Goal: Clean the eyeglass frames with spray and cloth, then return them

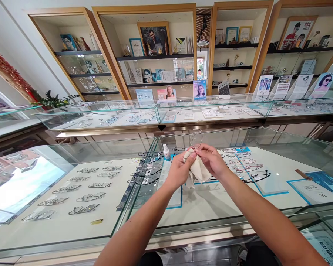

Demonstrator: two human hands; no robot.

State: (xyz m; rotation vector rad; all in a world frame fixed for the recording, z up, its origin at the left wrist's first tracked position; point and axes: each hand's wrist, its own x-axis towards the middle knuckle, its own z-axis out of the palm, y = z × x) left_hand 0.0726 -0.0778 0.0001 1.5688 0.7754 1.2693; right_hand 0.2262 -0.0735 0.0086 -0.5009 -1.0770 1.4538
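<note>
"What is the person wearing?"
"Dark clothing (pixel 150 259), showing as black patches along the bottom edge; its cut is hidden."
"And higher up?"
"Bare skin: left forearm (pixel 150 214), right forearm (pixel 255 203), left hand (pixel 180 169) and right hand (pixel 214 161)."

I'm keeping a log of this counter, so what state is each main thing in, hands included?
Left hand: closed on the cloth.
Right hand: closed on the cloth.
Cloth: bunched, lower part hanging loose.
Round-rimmed eyewear: partly hidden by hands and cloth, one rim sticking up.
White bottle: upright, in neither hand.
Glasses on the left: laid out in rows.
Blue poster: standing upright.
</note>
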